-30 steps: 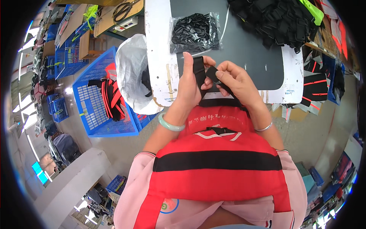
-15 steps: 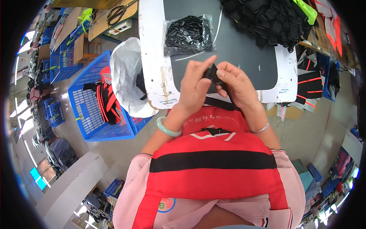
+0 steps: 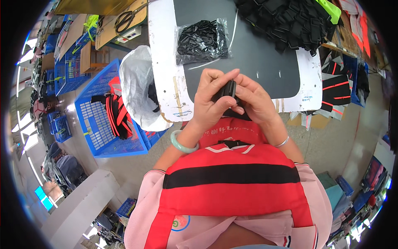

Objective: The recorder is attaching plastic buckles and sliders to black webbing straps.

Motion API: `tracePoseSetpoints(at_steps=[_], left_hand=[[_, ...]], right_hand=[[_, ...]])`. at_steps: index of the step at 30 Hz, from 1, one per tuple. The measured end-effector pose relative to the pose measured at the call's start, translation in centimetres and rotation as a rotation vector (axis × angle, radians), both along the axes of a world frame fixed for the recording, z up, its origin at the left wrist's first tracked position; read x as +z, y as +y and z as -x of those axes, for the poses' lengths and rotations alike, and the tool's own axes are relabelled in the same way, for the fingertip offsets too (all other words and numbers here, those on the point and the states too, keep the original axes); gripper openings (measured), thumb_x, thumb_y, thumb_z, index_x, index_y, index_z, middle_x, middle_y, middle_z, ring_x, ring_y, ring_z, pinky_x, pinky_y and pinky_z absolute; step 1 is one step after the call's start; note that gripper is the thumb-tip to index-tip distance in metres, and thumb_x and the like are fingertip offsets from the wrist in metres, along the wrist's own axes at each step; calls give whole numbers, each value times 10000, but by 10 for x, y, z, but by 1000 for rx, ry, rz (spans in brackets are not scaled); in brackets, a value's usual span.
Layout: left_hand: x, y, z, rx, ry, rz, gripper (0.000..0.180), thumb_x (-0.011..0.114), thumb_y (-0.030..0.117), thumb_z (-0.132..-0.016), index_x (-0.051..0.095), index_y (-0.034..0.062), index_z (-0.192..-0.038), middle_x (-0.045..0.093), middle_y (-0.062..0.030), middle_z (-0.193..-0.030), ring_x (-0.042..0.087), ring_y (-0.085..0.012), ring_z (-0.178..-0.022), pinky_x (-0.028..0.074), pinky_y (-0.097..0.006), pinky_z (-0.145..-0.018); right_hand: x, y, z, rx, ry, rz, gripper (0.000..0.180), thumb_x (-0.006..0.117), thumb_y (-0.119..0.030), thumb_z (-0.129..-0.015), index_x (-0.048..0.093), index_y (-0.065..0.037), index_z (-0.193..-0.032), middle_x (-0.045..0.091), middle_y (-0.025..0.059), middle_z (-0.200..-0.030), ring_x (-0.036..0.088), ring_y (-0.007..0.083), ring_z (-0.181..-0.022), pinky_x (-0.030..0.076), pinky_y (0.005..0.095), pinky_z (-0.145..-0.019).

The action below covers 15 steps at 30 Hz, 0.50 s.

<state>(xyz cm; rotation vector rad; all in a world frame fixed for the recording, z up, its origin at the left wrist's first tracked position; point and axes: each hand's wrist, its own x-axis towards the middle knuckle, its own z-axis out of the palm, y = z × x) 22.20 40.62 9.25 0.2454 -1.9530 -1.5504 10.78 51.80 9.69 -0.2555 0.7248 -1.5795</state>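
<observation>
Close to the table's near edge, my left hand (image 3: 207, 97) pinches a small black plastic buckle (image 3: 229, 88) between thumb and fingers. My right hand (image 3: 258, 99) is closed on the same buckle from the other side, its fingertips touching those of my left hand. Black material shows below the buckle; whether it is joined to it, I cannot tell. Beyond my hands lies a clear plastic bag (image 3: 202, 40) full of small black plastic pieces. At the far right of the table is a heap of black buckles and straps (image 3: 286, 23).
The white table (image 3: 172, 93) has a dark grey top panel (image 3: 273, 68). A white sack (image 3: 139, 89) hangs at its left edge beside a blue basket (image 3: 97, 120) holding red-and-black strips. Scissors (image 3: 124, 20) lie far left. Striped black pieces (image 3: 335, 93) sit at the right.
My hands have drawn closer together round the buckle, which is turned more upright. My left thumb now lies across its lower part. The view has shifted slightly.
</observation>
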Motion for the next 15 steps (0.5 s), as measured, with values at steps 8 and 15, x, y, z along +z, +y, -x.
tracePoseSetpoints(at_steps=[8,15], left_hand=[[-2,8,-4,35,-152,-729,483,712,27,-773,502,11,-1208,553,-46,-925,566,-109,-873,465,-218,-768],[-10,8,-9,100,-195,-164,301,725,12,-741,631,-9,-1027,560,-76,-958,572,-148,-873,475,-244,-752]], right_hand=[[3,-1,5,-3,248,-108,295,499,-231,-946,541,-86,-1199,575,-5,-1045,529,50,-884,469,205,-734],[-1,-1,16,-52,362,-47,230,516,-146,-941,561,-45,-1143,592,-10,-1027,546,62,-930,453,210,-825]])
